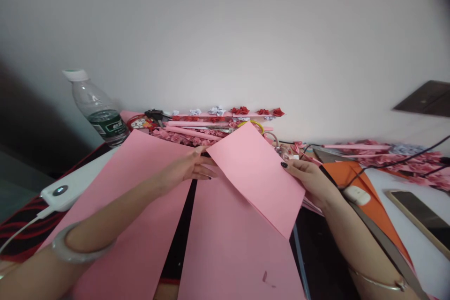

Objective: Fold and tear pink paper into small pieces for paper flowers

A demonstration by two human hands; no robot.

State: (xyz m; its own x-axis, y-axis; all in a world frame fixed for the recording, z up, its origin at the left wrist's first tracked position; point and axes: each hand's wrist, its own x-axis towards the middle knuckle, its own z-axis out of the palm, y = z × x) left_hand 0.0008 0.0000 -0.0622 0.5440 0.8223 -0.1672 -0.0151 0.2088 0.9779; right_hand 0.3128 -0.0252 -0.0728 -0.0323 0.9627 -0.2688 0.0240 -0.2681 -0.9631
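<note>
A pink sheet of paper [258, 176], smaller than the others and seemingly doubled along its lower edge, is held up between both hands. My left hand [197, 167] pinches its left corner, the other fingers stretched out underneath. On the right edge, my right hand [309, 179] grips the same paper with the thumb on top and the fingers behind it. Beneath lies a large pink sheet [232, 253] with a small dark mark near its bottom. Another large pink sheet [140, 225] lies under my left forearm.
At the left stand a water bottle [101, 112] and a white power bank [66, 192] with a cable. Folded paper flowers [241, 110] line the wall. Rightward are orange paper [374, 206], a white earphone case [356, 195], a phone [422, 218] and a black cable.
</note>
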